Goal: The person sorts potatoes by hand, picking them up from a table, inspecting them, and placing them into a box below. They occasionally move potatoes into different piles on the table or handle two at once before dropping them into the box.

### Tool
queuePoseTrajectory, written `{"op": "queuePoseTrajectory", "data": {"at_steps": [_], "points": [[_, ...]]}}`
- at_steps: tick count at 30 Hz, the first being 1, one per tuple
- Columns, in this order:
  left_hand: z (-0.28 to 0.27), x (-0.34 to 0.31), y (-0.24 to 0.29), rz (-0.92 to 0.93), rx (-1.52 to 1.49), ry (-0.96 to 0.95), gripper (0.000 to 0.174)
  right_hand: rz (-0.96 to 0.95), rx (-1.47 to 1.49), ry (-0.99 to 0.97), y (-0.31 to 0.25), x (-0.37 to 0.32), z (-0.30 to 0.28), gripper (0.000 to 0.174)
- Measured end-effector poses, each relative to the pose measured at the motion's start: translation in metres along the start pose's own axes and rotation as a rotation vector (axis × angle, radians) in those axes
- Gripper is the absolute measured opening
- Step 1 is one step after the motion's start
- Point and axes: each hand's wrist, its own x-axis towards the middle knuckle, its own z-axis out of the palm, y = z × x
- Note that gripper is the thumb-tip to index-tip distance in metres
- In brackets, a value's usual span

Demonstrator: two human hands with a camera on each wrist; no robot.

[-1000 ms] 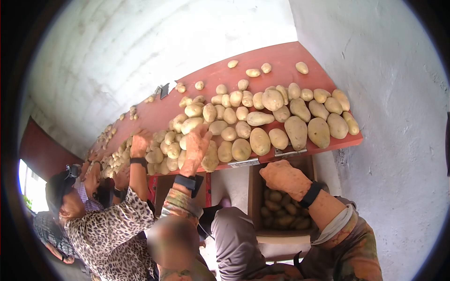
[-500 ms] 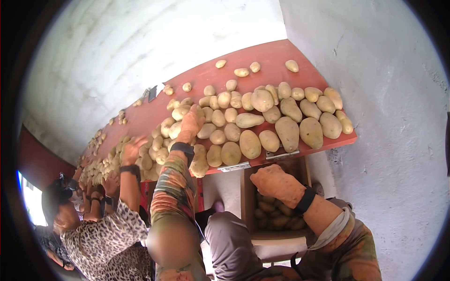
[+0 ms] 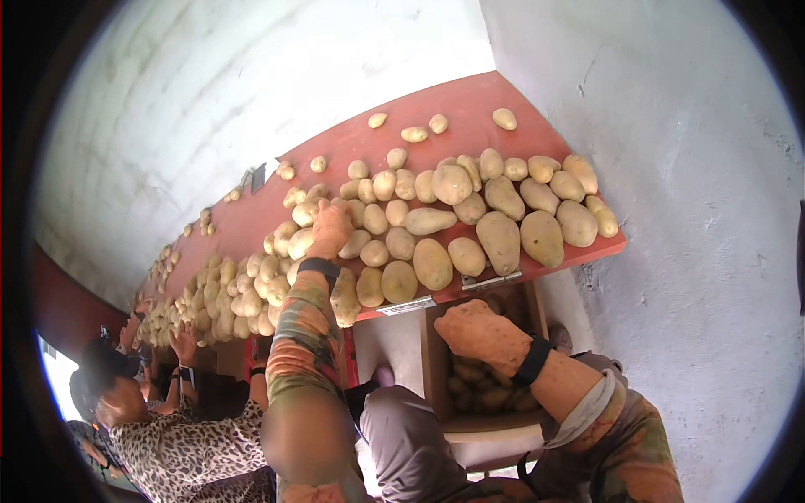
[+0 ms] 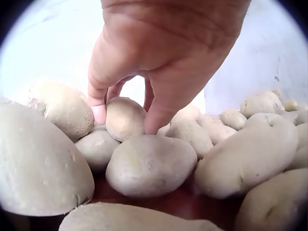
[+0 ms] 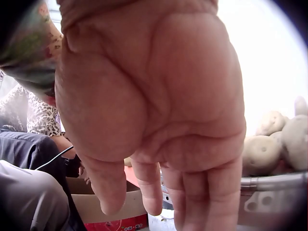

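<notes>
My left hand reaches in among the potatoes on the red table. Thumb and fingers pinch a small round potato from both sides in the left wrist view. A greyish potato lies right in front of it, and a large one fills the left side. Below the table edge, my right hand hangs over a cardboard box partly filled with potatoes. Its fingers point down, relaxed, with nothing held in the right wrist view.
Large potatoes line the table's front edge near a metal hinge. A heap of smaller ones stretches away to the left. Another person in a leopard-print top works on that side. A grey wall borders the right.
My left hand has reached farther over the table into the heap. The head view has shifted, moving the table leftward in frame. My right hand stays over the box. The neighbour's near arm has drawn back.
</notes>
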Motion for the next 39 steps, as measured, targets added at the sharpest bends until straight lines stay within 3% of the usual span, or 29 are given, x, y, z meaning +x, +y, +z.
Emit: {"op": "queuePoseTrajectory", "data": {"at_steps": [3,5,7,8,9,11,15,17,19,21,22,23,25,27,33,35,39], "points": [[-0.015,-0.011,0.003,0.104,-0.154,0.141,0.026,0.014,-0.018,-0.014,0.0,0.002,0.0,0.011],[-0.027,-0.016,0.007,0.078,-0.118,0.168,0.018,0.011,-0.013,-0.02,-0.002,0.002,0.002,0.012],[-0.051,-0.029,0.013,0.161,-0.433,0.15,0.021,0.011,-0.01,-0.023,-0.004,0.003,0.002,0.012],[-0.067,-0.04,0.021,0.004,-0.557,0.015,0.026,0.016,-0.007,-0.041,-0.004,0.003,0.001,0.012],[-0.079,-0.054,0.027,0.006,-0.553,0.017,0.026,0.023,-0.004,-0.057,-0.004,0.004,-0.001,0.013],[-0.095,-0.087,0.035,0.011,-0.969,-0.128,0.029,0.03,-0.006,-0.054,-0.001,0.004,-0.001,0.013],[-0.115,-0.165,0.059,0.031,-1.061,-0.307,0.033,0.059,0.007,-0.075,0.004,0.003,-0.003,0.013],[-0.112,-0.2,0.073,-0.042,-1.266,-0.42,0.034,0.071,0.009,-0.135,0.004,0.002,-0.01,0.013],[-0.098,-0.227,0.079,0.022,-1.309,-0.469,0.033,0.084,0.007,-0.196,0.006,0.001,-0.013,0.014],[-0.085,-0.245,0.084,-0.075,-1.295,-0.604,0.035,0.1,0.032,-0.192,0.01,-0.001,-0.012,0.014],[-0.079,-0.25,0.09,0.061,-1.341,-0.607,0.038,0.096,0.029,-0.194,0.011,-0.002,-0.01,0.014],[-0.078,-0.252,0.093,0.058,-1.343,-0.604,0.038,0.085,0.01,-0.16,0.013,-0.002,-0.008,0.014],[-0.08,-0.252,0.1,0.002,-1.053,-0.673,0.036,0.073,-0.01,-0.124,0.014,-0.002,-0.005,0.015],[-0.078,-0.252,0.101,0.039,-1.032,-0.628,0.033,0.063,-0.024,-0.093,0.014,-0.003,-0.005,0.015],[-0.099,-0.238,0.109,-0.149,-1.3,-0.536,0.022,0.059,-0.015,-0.144,0.01,0.0,-0.008,0.016],[-0.108,-0.229,0.107,-0.174,-1.585,-0.4,0.019,0.048,-0.019,-0.143,0.01,0.001,-0.008,0.016],[-0.149,-0.2,0.105,-0.181,-1.816,-0.111,0.019,0.035,0.014,-0.152,0.013,0.003,-0.005,0.016]]}}
